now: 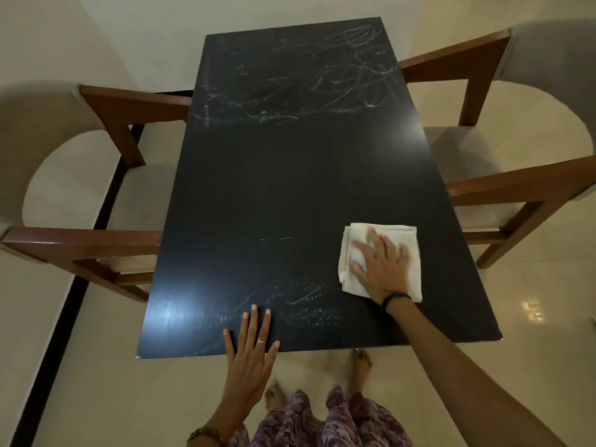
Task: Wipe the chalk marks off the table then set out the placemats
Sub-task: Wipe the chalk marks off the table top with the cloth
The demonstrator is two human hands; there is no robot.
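A black rectangular table (290, 175) stretches away from me. White chalk marks (296, 79) cover its far third, and a fainter chalk patch (300, 301) lies near the front edge. A folded cream cloth (400, 235) lies flat on the near right part of the table. My right hand (380, 269) presses on the cloth with fingers spread flat. My left hand (251, 353) rests flat on the table's front edge, fingers straight, beside the near chalk patch. No placemats are in view.
A wooden armchair with pale upholstery (106, 162) stands at the table's left side. Another such armchair (503, 130) stands at the right. Glossy beige floor tiles (532, 311) surround the table. My bare feet (361, 362) stand just in front of it.
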